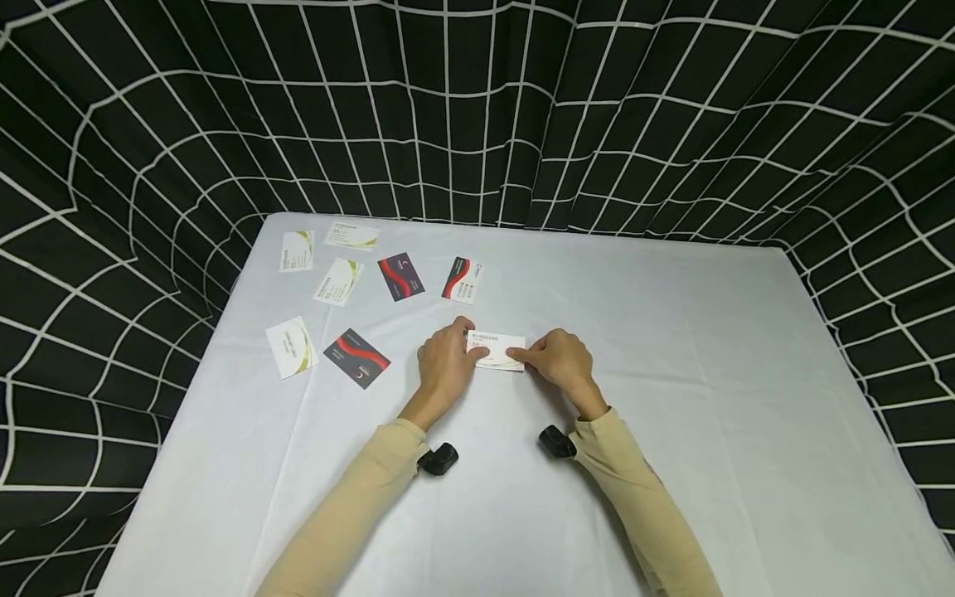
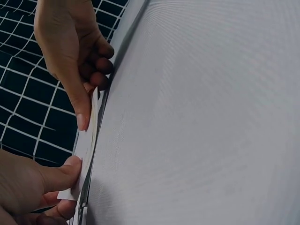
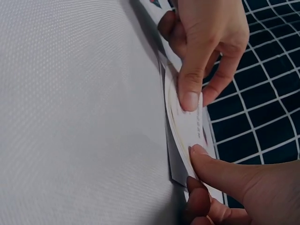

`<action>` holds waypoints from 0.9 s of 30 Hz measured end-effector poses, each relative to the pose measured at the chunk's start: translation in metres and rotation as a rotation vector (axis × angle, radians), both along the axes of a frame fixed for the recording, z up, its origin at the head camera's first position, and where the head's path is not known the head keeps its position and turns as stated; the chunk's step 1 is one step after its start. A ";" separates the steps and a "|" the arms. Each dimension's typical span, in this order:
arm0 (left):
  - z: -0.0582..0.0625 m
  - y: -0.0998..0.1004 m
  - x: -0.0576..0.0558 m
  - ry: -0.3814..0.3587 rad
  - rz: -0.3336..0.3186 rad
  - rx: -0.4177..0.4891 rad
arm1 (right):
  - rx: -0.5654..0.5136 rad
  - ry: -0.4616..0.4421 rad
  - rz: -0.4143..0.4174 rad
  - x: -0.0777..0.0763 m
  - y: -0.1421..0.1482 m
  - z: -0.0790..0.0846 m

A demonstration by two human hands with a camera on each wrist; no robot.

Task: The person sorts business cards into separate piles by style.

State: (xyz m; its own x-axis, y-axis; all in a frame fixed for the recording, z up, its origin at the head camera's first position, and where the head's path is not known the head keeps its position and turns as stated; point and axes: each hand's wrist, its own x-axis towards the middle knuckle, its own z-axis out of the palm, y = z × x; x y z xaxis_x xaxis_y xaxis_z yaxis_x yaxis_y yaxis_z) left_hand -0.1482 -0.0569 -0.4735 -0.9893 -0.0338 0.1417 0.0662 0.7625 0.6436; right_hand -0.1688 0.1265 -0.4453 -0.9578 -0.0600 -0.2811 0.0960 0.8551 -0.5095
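Thin stack of white printed paper cards point(image 1: 498, 340), held two-handed

Left: loose rectangular business cards point(image 1: 356, 358), white or dark, on white cloth-covered tabletop point(image 1: 671, 398). Centre: left hand point(image 1: 446, 356), grip pinching the stack's left end; right hand point(image 1: 563, 361), grip pinching its right. Step, apparently: aligning edges; next move calls for even pressure. Hidden: stack's underside; card count uncertain.
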 end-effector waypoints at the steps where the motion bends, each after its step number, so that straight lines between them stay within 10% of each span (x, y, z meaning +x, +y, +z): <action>1: 0.000 -0.003 0.000 0.000 0.005 -0.006 | -0.002 -0.002 0.006 -0.001 -0.004 -0.001; 27: -0.002 0.000 -0.001 -0.107 0.058 -0.085 | 0.022 0.013 0.009 -0.005 -0.005 -0.007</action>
